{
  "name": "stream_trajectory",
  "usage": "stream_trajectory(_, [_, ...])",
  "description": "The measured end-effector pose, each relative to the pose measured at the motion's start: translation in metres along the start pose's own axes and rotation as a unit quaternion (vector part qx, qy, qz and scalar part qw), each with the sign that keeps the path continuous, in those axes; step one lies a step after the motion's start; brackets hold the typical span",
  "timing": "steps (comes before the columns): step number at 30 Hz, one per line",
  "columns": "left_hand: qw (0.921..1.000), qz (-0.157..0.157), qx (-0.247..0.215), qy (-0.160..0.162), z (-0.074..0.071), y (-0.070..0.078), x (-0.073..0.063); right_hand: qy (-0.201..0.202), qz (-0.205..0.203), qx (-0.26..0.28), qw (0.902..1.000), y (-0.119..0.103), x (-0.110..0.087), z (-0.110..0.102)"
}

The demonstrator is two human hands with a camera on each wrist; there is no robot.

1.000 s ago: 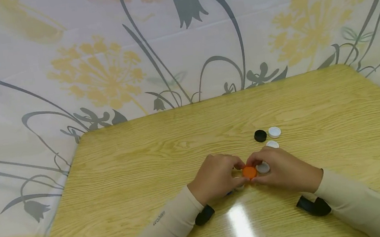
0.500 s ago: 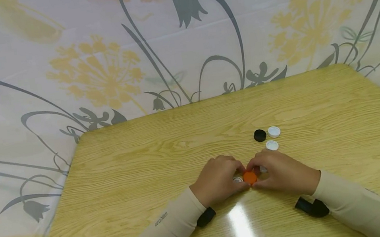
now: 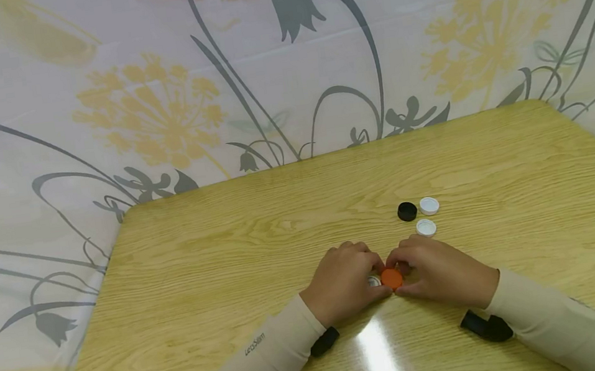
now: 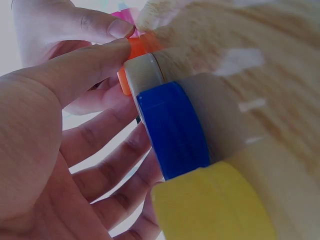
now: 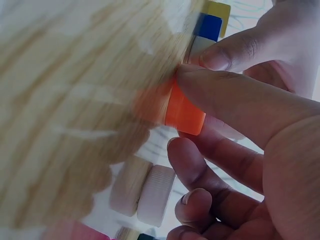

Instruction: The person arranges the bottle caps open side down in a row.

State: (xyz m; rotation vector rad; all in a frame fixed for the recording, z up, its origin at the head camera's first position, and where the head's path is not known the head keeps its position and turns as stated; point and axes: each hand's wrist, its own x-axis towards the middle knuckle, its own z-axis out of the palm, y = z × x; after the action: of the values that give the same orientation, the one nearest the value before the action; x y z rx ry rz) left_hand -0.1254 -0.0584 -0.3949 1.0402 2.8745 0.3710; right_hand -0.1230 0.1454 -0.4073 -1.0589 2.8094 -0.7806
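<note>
An orange bottle cap point(image 3: 391, 279) stands on the table between my two hands. My left hand point(image 3: 345, 282) and right hand point(image 3: 444, 269) pinch it from opposite sides, thumbs at the near edge and index fingers at the far edge. Right against it is a white cap point(image 4: 144, 72), followed by a blue cap point(image 4: 172, 131) and a yellow cap point(image 4: 215, 206) in a row beneath my left palm. The left hand's other fingers spread beside that row. Under my right hand, in the right wrist view, a pale ridged cap point(image 5: 156, 195) sits apart from the orange one.
Beyond my right hand lie a black cap point(image 3: 407, 211), a white cap point(image 3: 429, 206) and another white cap point(image 3: 426, 228). Something pink point(image 5: 85, 232) shows at the bottom of the right wrist view. The wooden table point(image 3: 226, 245) meets a flower-patterned cloth point(image 3: 261, 77) at the back.
Both hands have slid the orange cap slightly toward me, bringing it up against the white cap on its left. The grey-white cap to its right has gone from sight behind my right hand.
</note>
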Motion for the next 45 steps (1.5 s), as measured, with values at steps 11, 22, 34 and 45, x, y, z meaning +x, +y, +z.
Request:
stream_trajectory(11, [1.0000,-0.006,-0.001,-0.008,-0.003,0.001,-0.001,-0.009,0.017,0.007,0.9998,-0.002,0.000,-0.009])
stream_trajectory(22, [0.9988,-0.027,-0.037,0.016,-0.012,0.004,0.004,0.005,0.043,0.013,0.9990,0.009,-0.005,-0.030])
stream_trajectory(34, [0.9984,-0.051,-0.013,0.023,-0.008,0.019,0.018,-0.009,0.036,-0.002,0.9993,0.024,-0.004,-0.032])
stream_trajectory(45, [0.9982,-0.060,0.000,-0.002,0.000,0.022,0.023,-0.027,0.043,0.026,0.9984,0.030,-0.001,-0.031])
